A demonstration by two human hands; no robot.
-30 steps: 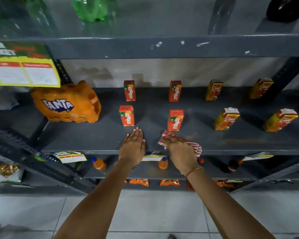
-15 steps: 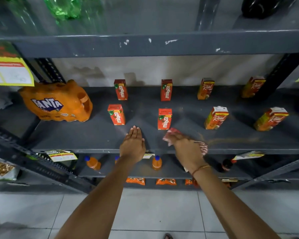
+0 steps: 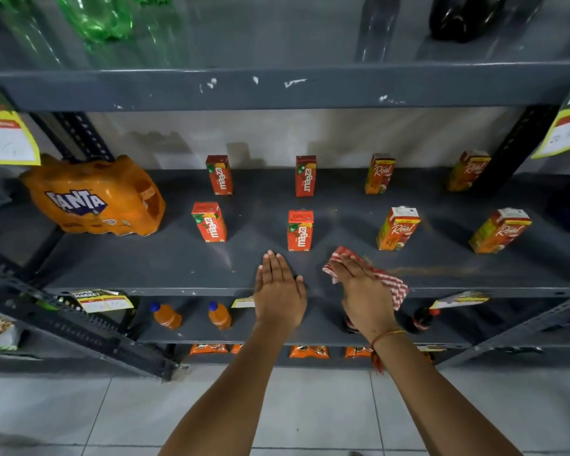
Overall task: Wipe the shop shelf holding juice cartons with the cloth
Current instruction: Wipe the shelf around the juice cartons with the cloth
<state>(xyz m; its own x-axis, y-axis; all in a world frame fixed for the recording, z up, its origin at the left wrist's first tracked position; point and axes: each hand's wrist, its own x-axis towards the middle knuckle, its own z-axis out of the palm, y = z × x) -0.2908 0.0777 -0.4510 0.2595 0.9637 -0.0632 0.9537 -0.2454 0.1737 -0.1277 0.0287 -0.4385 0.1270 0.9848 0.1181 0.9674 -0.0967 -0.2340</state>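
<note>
The grey metal shelf [image 3: 152, 264] carries several upright juice cartons: red Maaza ones such as [image 3: 299, 230] in the middle and orange Real ones such as [image 3: 397, 228] to the right. My right hand [image 3: 364, 292] presses flat on a red-and-white checked cloth [image 3: 394, 286] at the shelf's front edge, just right of the near Maaza carton. My left hand [image 3: 278, 289] lies flat, palm down, fingers together, on the shelf front beside it, holding nothing. A brownish dusty streak [image 3: 435, 269] runs along the shelf to the right of the cloth.
An orange Fanta multipack [image 3: 93, 197] sits at the shelf's left end. The shelf above [image 3: 277, 88] holds green and dark bottles. Small orange bottles [image 3: 165, 315] and snack packets stand on lower shelves. Price labels [image 3: 102, 301] hang from the edges. Tiled floor lies below.
My right hand has slid the cloth to the right along the shelf front. My left hand has stayed flat in place. The camera has shifted, so the shelf sits further right in view.
</note>
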